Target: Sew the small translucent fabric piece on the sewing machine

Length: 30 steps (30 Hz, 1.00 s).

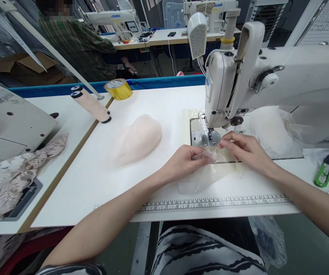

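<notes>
My left hand (189, 162) is closed in a pinch on a thin, see-through piece of fabric (199, 179) that hangs over the front of the table. It sits just before the needle plate (200, 137) of a white sewing machine (221, 84). Right of the presser foot (210, 134), my right hand (243, 151) has thumb and forefinger pressed together near the plate; what lies between them is too small to make out. A pale pink moulded cup (144, 137) rests on the white table to the left.
Green thread snips (326, 170) lie on white cloth at the right. White sheer fabric (270, 130) is heaped under the machine arm. Yellow tape (118, 89), a thread cone (91, 105) and lace (29, 172) are to the left. Another person (75, 49) sits beyond the table.
</notes>
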Tool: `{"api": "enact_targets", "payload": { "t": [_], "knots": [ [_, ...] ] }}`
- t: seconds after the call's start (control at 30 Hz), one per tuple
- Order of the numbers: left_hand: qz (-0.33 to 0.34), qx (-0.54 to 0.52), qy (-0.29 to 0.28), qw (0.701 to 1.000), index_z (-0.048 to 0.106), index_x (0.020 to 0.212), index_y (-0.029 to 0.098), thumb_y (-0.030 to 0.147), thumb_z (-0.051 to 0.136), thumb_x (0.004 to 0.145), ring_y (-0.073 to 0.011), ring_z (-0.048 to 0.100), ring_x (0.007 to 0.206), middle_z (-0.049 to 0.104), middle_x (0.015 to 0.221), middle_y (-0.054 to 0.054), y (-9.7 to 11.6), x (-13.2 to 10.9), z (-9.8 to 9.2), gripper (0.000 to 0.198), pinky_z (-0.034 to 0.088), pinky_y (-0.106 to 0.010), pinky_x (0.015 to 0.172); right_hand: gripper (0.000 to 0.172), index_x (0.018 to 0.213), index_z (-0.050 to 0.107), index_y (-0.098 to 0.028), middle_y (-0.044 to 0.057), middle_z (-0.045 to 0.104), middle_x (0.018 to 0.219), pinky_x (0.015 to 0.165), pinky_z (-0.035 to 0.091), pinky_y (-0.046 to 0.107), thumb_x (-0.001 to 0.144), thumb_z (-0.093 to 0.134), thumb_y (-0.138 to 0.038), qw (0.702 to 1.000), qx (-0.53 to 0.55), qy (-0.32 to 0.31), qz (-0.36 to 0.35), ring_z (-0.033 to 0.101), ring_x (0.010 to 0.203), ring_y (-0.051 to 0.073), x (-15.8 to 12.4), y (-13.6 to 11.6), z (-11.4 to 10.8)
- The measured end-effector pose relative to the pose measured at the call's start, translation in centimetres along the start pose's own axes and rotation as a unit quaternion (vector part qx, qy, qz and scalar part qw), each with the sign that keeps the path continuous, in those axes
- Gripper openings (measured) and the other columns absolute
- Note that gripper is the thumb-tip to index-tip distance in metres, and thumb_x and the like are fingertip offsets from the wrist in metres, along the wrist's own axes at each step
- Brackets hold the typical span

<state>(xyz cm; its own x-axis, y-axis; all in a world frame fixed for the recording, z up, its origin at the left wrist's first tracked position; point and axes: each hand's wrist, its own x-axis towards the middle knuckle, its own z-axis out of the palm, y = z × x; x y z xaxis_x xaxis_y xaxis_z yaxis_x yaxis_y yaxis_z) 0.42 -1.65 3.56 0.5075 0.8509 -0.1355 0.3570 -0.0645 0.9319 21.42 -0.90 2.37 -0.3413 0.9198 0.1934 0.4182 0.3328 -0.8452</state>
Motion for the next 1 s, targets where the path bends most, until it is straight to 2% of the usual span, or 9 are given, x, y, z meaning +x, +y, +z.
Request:
{"api": "enact_targets", "payload": {
  "t": [0.07, 0.13, 0.23, 0.33, 0.47, 0.6, 0.7, 0.87, 1.0],
  "knots": [
    [0.003, 0.000, -0.005, 1.000, 0.072, 0.084, 0.016, 0.037, 0.060, 0.082, -0.0061, 0.024, 0.046, 0.025, 0.050, 0.008, -0.01, 0.01, -0.02, 0.025, 0.022, -0.020, 0.044, 0.022, 0.096, 0.065, -0.019, -0.007, 0.047, 0.049, 0.041, 0.032, 0.022, 0.086, 0.059, -0.038, 0.998, 0.016, -0.064, 0.001, 0.041, 0.042, 0.009, -0.07, -0.10, 0.03],
    [0.006, 0.004, -0.012, 1.000, 0.072, 0.085, 0.016, 0.038, 0.060, 0.083, -0.0060, 0.022, 0.046, 0.023, 0.051, 0.008, -0.05, 0.02, -0.05, 0.026, 0.020, -0.020, 0.044, 0.017, 0.091, 0.067, -0.020, -0.005, 0.051, 0.054, 0.040, 0.031, 0.021, 0.083, 0.062, -0.034, 0.995, 0.011, -0.093, -0.016, 0.041, 0.044, 0.008, -0.10, -0.18, 0.15],
    [0.002, 0.019, -0.022, 1.000, 0.072, 0.084, 0.016, 0.040, 0.060, 0.083, -0.0062, 0.025, 0.047, 0.028, 0.052, 0.007, -0.15, 0.05, -0.10, 0.028, 0.021, -0.020, 0.045, 0.012, 0.077, 0.067, -0.019, -0.001, 0.059, 0.066, 0.043, 0.031, 0.021, 0.083, 0.058, -0.025, 0.996, -0.010, -0.078, -0.035, 0.043, 0.049, 0.008, -0.01, -0.10, 0.18],
    [-0.010, 0.033, -0.030, 0.999, 0.071, 0.083, 0.015, 0.041, 0.060, 0.082, -0.0064, 0.028, 0.048, 0.034, 0.053, 0.006, -0.22, 0.09, -0.12, 0.028, 0.022, -0.021, 0.045, 0.015, 0.078, 0.066, -0.018, -0.002, 0.059, 0.066, 0.044, 0.033, 0.021, 0.082, 0.051, -0.018, 0.998, -0.007, -0.060, -0.013, 0.042, 0.048, 0.008, 0.04, 0.02, -0.07],
    [-0.009, 0.036, -0.030, 0.999, 0.071, 0.081, 0.015, 0.039, 0.059, 0.083, -0.0060, 0.026, 0.047, 0.033, 0.052, 0.007, -0.18, 0.17, -0.07, 0.027, 0.020, -0.020, 0.043, 0.013, 0.084, 0.065, -0.018, -0.003, 0.055, 0.062, 0.045, 0.033, 0.022, 0.080, 0.053, -0.018, 0.994, -0.013, -0.100, -0.034, 0.043, 0.049, 0.008, -0.08, -0.17, -0.15],
    [-0.015, 0.029, -0.041, 0.999, 0.071, 0.081, 0.014, 0.037, 0.059, 0.082, -0.0057, 0.026, 0.047, 0.032, 0.051, 0.007, -0.05, 0.17, -0.07, 0.026, 0.020, -0.020, 0.043, 0.012, 0.076, 0.065, -0.017, -0.001, 0.059, 0.069, 0.047, 0.032, 0.022, 0.079, 0.054, -0.018, 0.993, -0.034, -0.106, -0.035, 0.043, 0.052, 0.008, -0.03, -0.22, -0.01],
    [-0.024, 0.021, -0.049, 0.998, 0.070, 0.081, 0.015, 0.038, 0.060, 0.082, -0.0053, 0.025, 0.046, 0.033, 0.051, 0.007, 0.01, 0.09, -0.10, 0.025, 0.020, -0.019, 0.042, 0.015, 0.079, 0.066, -0.017, 0.000, 0.060, 0.071, 0.048, 0.031, 0.022, 0.082, 0.052, -0.021, 0.995, -0.031, -0.091, -0.012, 0.042, 0.053, 0.008, 0.10, -0.08, -0.19],
    [-0.027, 0.007, -0.061, 0.998, 0.069, 0.080, 0.014, 0.039, 0.060, 0.082, -0.0050, 0.022, 0.045, 0.029, 0.050, 0.008, -0.11, 0.10, -0.20, 0.026, 0.018, -0.020, 0.041, 0.022, 0.083, 0.066, -0.018, -0.003, 0.052, 0.061, 0.047, 0.029, 0.023, 0.086, 0.055, -0.036, 0.986, 0.009, -0.168, 0.000, 0.040, 0.050, 0.009, 0.11, -0.06, -0.27],
    [-0.031, 0.009, -0.062, 0.998, 0.069, 0.079, 0.014, 0.041, 0.060, 0.082, -0.0051, 0.026, 0.046, 0.033, 0.050, 0.007, -0.41, 0.32, -0.44, 0.028, 0.020, -0.020, 0.042, 0.031, 0.079, 0.060, -0.018, -0.005, 0.046, 0.055, 0.049, 0.032, 0.024, 0.093, 0.045, -0.042, 0.981, 0.051, -0.184, 0.046, 0.041, 0.048, 0.009, 0.12, 0.14, -0.22]
  ]
}}
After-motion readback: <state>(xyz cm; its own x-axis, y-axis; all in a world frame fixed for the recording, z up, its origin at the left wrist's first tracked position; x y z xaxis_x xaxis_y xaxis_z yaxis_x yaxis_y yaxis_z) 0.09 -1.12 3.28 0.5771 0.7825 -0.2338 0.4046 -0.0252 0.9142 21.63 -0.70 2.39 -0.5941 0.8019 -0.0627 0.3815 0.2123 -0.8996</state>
